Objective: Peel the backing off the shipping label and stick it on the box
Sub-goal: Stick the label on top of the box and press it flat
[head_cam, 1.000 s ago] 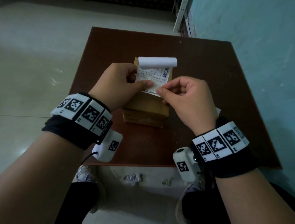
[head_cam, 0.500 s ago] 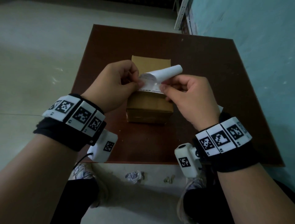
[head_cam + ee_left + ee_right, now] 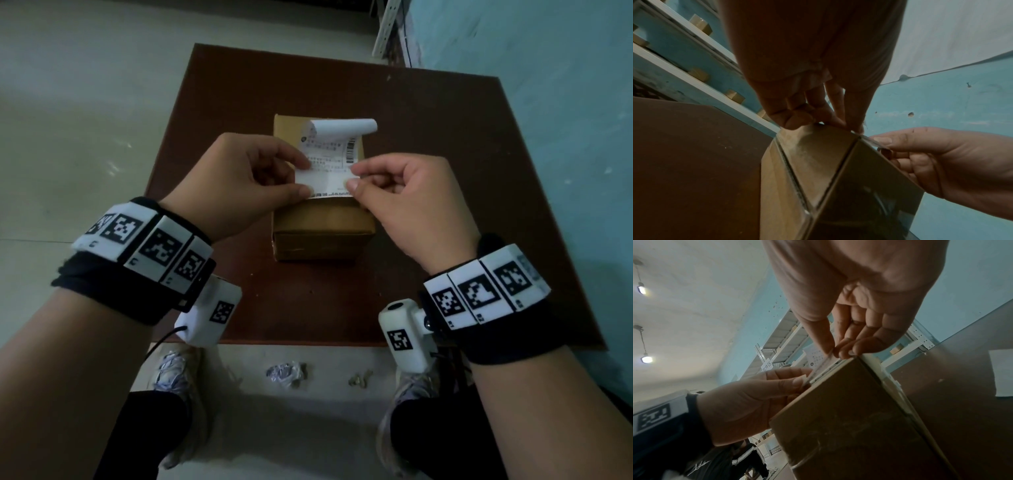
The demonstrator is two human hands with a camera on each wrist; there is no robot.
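Both hands pinch the shipping label [image 3: 329, 168] over the box [image 3: 322, 222] (far end curled): left hand [image 3: 239, 181] at 9 o'clock, right hand [image 3: 411, 202] at 3.

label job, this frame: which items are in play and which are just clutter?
In play:
- shipping label, far end curled, held above the box
- cardboard box on the brown table
- left hand, pinching the label's left edge
- right hand, pinching its right edge

Clutter:
- crumpled paper on the floor
- small scrap beside it
- white sheet on the table
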